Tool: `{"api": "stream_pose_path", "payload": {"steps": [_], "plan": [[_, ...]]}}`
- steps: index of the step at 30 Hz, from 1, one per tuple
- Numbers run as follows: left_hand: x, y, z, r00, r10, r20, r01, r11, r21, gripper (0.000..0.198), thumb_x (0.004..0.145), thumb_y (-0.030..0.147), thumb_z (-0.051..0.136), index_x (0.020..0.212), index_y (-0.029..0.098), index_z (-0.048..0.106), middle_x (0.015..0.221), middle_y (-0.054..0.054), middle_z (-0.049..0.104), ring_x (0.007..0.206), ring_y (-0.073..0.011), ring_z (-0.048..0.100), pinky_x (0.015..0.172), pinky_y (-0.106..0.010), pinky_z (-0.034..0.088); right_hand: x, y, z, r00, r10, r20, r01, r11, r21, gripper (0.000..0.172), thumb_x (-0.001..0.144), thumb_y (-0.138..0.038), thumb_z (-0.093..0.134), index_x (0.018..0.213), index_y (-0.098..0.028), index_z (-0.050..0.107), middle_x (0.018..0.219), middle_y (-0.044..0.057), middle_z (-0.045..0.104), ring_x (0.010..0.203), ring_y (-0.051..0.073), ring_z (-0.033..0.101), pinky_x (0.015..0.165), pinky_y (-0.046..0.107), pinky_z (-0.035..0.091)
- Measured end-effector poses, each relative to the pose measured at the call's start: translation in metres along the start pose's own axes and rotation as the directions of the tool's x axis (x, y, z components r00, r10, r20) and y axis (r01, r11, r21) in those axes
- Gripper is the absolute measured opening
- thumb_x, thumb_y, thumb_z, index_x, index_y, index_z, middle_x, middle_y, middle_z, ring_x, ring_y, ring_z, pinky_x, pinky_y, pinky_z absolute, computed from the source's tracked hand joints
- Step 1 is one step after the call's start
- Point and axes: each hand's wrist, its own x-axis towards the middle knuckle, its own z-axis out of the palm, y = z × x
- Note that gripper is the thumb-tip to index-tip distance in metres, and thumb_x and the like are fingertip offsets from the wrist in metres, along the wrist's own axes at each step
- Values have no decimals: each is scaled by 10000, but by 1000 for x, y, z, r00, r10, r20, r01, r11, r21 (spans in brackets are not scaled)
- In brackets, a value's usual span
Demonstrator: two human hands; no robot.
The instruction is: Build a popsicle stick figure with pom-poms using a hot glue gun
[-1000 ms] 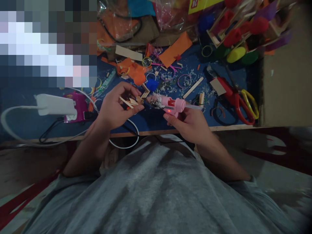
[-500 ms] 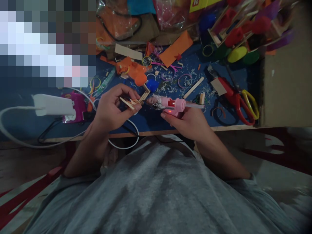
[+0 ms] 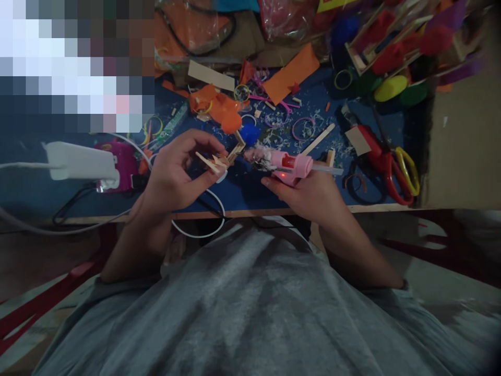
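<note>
Between the thumb and fingers of my left hand [image 3: 180,169] is a small craft piece made of wooden sticks [image 3: 235,154], with an angled end toward the right. My right hand [image 3: 309,193] is wrapped round a pink hot glue gun [image 3: 291,163]. A small red light glows on the gun, and a clear glue stick [image 3: 327,168] juts from its back. Whitish strands and grime cover the nozzle end, which points left at the stick piece, a small gap apart. A blue round piece [image 3: 250,134] lies just beyond the stick piece.
Red-handled scissors [image 3: 391,169] lie at the right beside a cardboard box [image 3: 462,151]. A white plug adapter [image 3: 82,166] with cables stands at the left. Orange scraps [image 3: 291,75], rubber bands and white shavings litter the blue table. Colourful stick models [image 3: 403,47] stand at the back right.
The glue gun has shifted slightly right, a little away from the stick piece. My left hand keeps its hold with hardly any movement. The whole view has shifted slightly.
</note>
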Motion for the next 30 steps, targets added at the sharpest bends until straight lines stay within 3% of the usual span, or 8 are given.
{"api": "stream_pose_path", "payload": {"steps": [7, 13, 19, 24, 30], "plan": [[-3, 6, -4, 999, 6, 35, -7, 1000, 10, 252, 966, 462, 815, 1141, 293, 748, 1125, -54, 784, 988, -242, 763, 864, -451, 642, 1, -1, -1, 998, 52, 33, -50, 997, -58, 174, 923, -404, 806, 961, -237, 835, 906, 59, 841, 832, 255, 762, 781, 383, 575], [-3, 4, -8, 996, 90, 30, -92, 993, 78, 266, 942, 492, 828, 1119, 308, 750, 1184, -79, 767, 1117, -295, 738, 947, -519, 638, 2, 1, 2, 999, 50, -6, -51, 995, -84, 169, 904, -422, 835, 853, -266, 793, 850, 48, 827, 810, 264, 755, 772, 401, 581], [-3, 7, -9, 998, 68, 13, -69, 995, 72, 246, 918, 476, 841, 1073, 298, 771, 1130, -81, 783, 1082, -300, 742, 935, -497, 657, 3, 0, 2, 1000, 29, -10, -30, 994, -107, 157, 913, -413, 832, 877, -272, 771, 798, 47, 800, 808, 273, 747, 767, 399, 590], [-4, 8, -9, 999, 49, 9, -49, 997, 64, 239, 914, 464, 842, 1070, 292, 784, 1104, -74, 789, 1034, -285, 749, 928, -478, 663, 2, -2, 2, 995, 92, -26, -93, 993, -65, 140, 897, -382, 831, 862, -273, 750, 758, 22, 766, 722, 227, 701, 674, 356, 555], [-6, 6, -8, 997, 62, 35, -65, 993, 94, 234, 936, 445, 824, 1107, 290, 783, 1086, -60, 793, 992, -267, 759, 907, -461, 649, 2, -4, 3, 993, 121, -18, -121, 993, -8, 113, 906, -358, 822, 903, -261, 763, 774, 21, 764, 848, 254, 754, 766, 366, 596]]}}
